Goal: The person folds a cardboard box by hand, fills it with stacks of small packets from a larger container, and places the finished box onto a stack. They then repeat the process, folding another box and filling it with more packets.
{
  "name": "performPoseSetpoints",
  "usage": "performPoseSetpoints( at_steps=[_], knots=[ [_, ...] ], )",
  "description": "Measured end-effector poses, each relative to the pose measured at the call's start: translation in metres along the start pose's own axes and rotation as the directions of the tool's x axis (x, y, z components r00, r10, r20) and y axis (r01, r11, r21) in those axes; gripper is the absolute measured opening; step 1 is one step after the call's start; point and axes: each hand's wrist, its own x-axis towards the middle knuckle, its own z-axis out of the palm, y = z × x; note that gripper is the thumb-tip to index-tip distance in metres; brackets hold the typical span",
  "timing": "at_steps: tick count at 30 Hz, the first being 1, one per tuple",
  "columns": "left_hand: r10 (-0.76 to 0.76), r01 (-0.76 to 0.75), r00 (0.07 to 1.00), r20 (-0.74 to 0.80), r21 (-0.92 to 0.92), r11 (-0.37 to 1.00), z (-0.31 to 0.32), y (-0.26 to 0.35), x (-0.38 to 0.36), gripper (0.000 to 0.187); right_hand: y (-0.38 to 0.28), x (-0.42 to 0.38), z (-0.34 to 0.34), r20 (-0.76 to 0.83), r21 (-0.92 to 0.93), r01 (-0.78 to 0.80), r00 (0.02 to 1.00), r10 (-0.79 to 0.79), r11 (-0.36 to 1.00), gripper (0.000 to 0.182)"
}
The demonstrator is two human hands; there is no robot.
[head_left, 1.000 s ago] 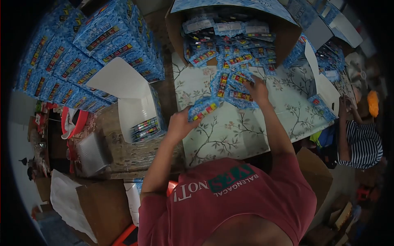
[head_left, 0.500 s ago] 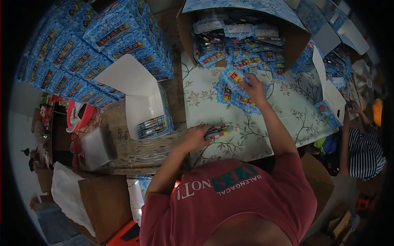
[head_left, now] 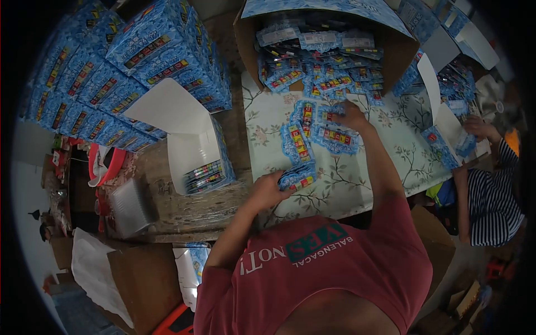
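Note:
My left hand [head_left: 269, 191] is closed round a small stack of blue packs [head_left: 297, 177] above the near edge of the flowered cloth. Just beyond that stack lies a loose blue pack [head_left: 296, 144] with a red and yellow strip. My right hand [head_left: 350, 118] reaches over more loose blue packs [head_left: 335, 138], its fingers bent over one of them; whether it grips that pack is unclear. To the left an open display box [head_left: 195, 151], lid raised, holds packs standing in its lower part.
A large carton [head_left: 245, 50] full of packs lies open at the back. Stacked blue boxes [head_left: 151, 50] rise at the back left. At the right a person in a striped top [head_left: 494, 209] works by another open box [head_left: 449, 131]. A plastic tray [head_left: 132, 206] sits at the left.
My left hand's stack now has a blue pack on top, face up. The loose packs have spread apart, and my right hand has moved slightly back. The other person's hand has risen.

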Motion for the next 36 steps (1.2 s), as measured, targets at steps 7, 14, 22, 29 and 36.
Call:
performPoseSetpoints(
  at_steps=[7, 14, 22, 29, 36],
  knots=[
    [0.089, -0.088, 0.996, 0.016, -0.017, 0.996, 0.004, 0.004, 0.006, 0.048, 0.009, -0.023, -0.035, -0.156, 0.522, 0.021, 0.985, 0.071, 0.853, 0.019],
    [0.436, -0.386, 0.889, -0.137, 0.287, 0.877, 0.008, 0.020, -0.002, 0.063, -0.066, -0.068, -0.035, 0.214, 0.719, -0.039, 0.962, -0.168, 0.694, 0.016],
    [0.258, -0.238, 0.958, -0.124, 0.156, 0.959, 0.029, 0.011, -0.013, 0.073, -0.132, -0.026, 0.011, 0.371, 0.528, 0.127, 0.855, -0.363, 0.839, 0.032],
    [0.111, -0.101, 0.990, -0.087, 0.113, 0.988, 0.023, 0.018, -0.018, 0.057, -0.129, 0.010, 0.010, 0.426, 0.455, 0.254, 0.779, -0.459, 0.853, 0.031],
    [0.364, -0.221, 0.884, -0.293, 0.426, 0.878, 0.013, 0.026, -0.018, 0.057, -0.078, -0.057, -0.031, 0.483, 0.807, -0.180, 0.748, -0.455, 0.562, 0.009]
  ],
)
